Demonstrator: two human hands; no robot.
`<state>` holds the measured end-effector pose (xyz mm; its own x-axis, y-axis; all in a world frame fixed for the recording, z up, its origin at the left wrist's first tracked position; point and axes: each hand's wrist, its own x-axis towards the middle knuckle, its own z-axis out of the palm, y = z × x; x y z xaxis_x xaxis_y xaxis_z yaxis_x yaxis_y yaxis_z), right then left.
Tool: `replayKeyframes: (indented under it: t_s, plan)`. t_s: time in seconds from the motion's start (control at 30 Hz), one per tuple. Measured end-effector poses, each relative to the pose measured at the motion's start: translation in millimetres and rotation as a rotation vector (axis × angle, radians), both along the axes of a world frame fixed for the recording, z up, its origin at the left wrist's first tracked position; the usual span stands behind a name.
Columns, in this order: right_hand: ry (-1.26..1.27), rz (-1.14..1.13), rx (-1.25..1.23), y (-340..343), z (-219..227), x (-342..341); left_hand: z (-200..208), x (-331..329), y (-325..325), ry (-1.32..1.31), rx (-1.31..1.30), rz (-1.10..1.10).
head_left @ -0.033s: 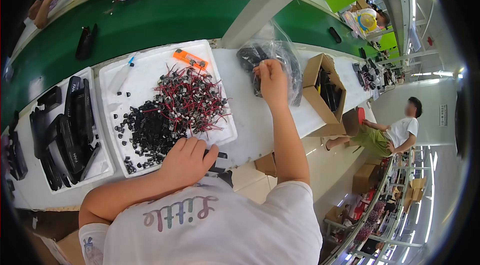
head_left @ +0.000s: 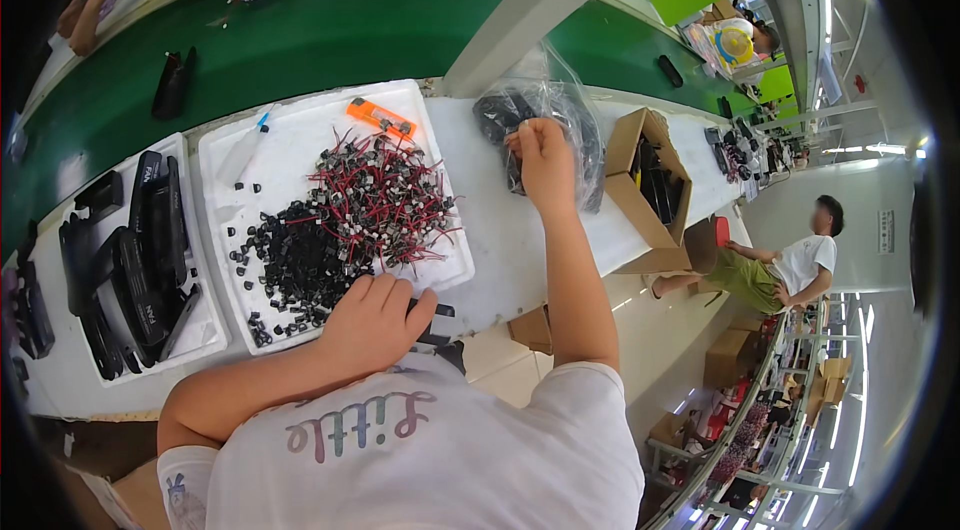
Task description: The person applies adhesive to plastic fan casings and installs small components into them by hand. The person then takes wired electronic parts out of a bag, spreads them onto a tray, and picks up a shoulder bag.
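My left hand (head_left: pixel 375 325) is closed near the front edge of the bench, against my shirt. A black plastic part (head_left: pixel 440 310) sticks out from under its fingers; the rest is covered by the hand. Further right, my right hand (head_left: pixel 545 162) reaches forward to a clear plastic bag (head_left: pixel 575 100) filled with black parts (head_left: pixel 500 115). Its thumb and fingertips are pinched together at the bag; what lies between them is too small to tell. Left of it, a white foam tray (head_left: pixel 300 115) holds small black pieces (head_left: pixel 300 265) and components with red wires (head_left: pixel 385 200).
An orange tool (head_left: pixel 380 118) and a white bottle with a blue tip (head_left: pixel 243 152) lie in the tray. Black fan casings (head_left: pixel 150 260) fill another tray at left. A cardboard box (head_left: pixel 625 145) stands right. Behind run a green belt (head_left: pixel 350 20) and a metal post (head_left: pixel 545 5).
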<state>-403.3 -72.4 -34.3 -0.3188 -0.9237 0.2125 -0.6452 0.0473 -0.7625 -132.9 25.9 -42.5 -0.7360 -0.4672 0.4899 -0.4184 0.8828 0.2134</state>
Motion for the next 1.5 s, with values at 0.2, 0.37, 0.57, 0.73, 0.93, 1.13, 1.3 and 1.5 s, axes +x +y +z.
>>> replayKeyframes:
  t_s: [0.2, 0.37, 0.57, 0.73, 0.93, 1.13, 1.3, 1.5]
  plan:
    - [-0.233, 0.022, 0.054, 0.4, 1.3, -2.6, -0.4, -0.6, -0.5, 0.004, 0.003, -0.013]
    - [-0.113, -0.006, 0.128, 1.8, -3.2, -3.3, -0.3, 0.1, -0.3, 0.004, -0.012, -0.014]
    - [0.202, 0.116, -0.014, 4.2, -8.8, -1.6, -1.5, 1.1, -0.3, 0.002, 0.003, -0.026]
    - [-0.086, 0.273, 0.238, 22.8, 12.9, 10.8, 0.0, -0.2, 0.2, -0.016, -0.005, -0.017]
    - [-0.113, 0.506, 0.341, 34.7, 7.6, 26.3, 1.1, 0.4, -0.7, -0.013, -0.007, -0.015]
    - [-0.081, 0.486, 0.385, 38.6, 21.5, 34.2, 2.5, -0.9, 0.4, -0.017, -0.009, -0.010]
    - [0.177, 0.418, 0.298, 43.5, 31.5, 56.4, 3.3, -2.7, 0.7, -0.024, -0.013, 0.006]
    - [0.658, 0.390, 0.144, 45.5, 29.4, 77.1, 1.7, -6.8, 0.6, -0.016, -0.016, 0.014]
